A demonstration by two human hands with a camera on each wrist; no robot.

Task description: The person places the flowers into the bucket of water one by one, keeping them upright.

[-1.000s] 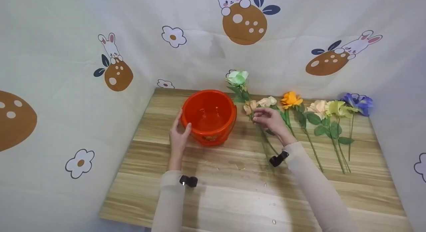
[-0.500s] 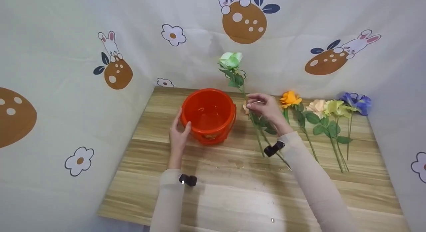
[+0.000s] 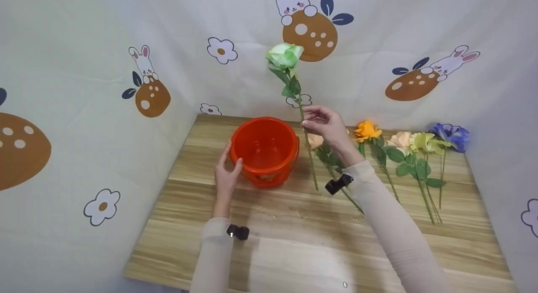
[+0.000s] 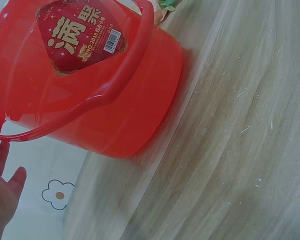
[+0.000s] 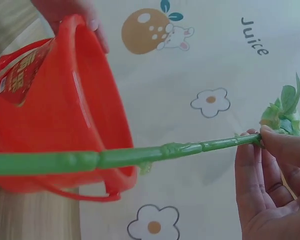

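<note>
A red bucket (image 3: 269,175) stands upright on the wooden table, its inside showing only bare red plastic. My left hand (image 3: 227,175) rests against the bucket's left side, fingers and thumb spread fairly straight at the rim. In the left wrist view, the left hand (image 4: 2,195) is partly cut off by the edge. My right hand (image 3: 330,127) pinches the stem of a pale green artificial rose (image 3: 285,57) between thumb and fingertips. The rose is raised with its bloom up, right of the bucket. Close up, the right hand (image 5: 275,185) has its thumb on the green stem (image 5: 190,149).
Several artificial flowers lie along the right: a peach flower (image 3: 315,141) behind the right hand, an orange one (image 3: 367,131), a pale peach one (image 3: 399,141), a yellow-green one (image 3: 425,142) and a purple-blue one (image 3: 452,136). A patterned cloth (image 3: 248,83) hangs behind the table (image 3: 189,251).
The right hand has lifted the green rose up and to the left, off the table and nearer the bucket. My left hand and the bucket have stayed in place.
</note>
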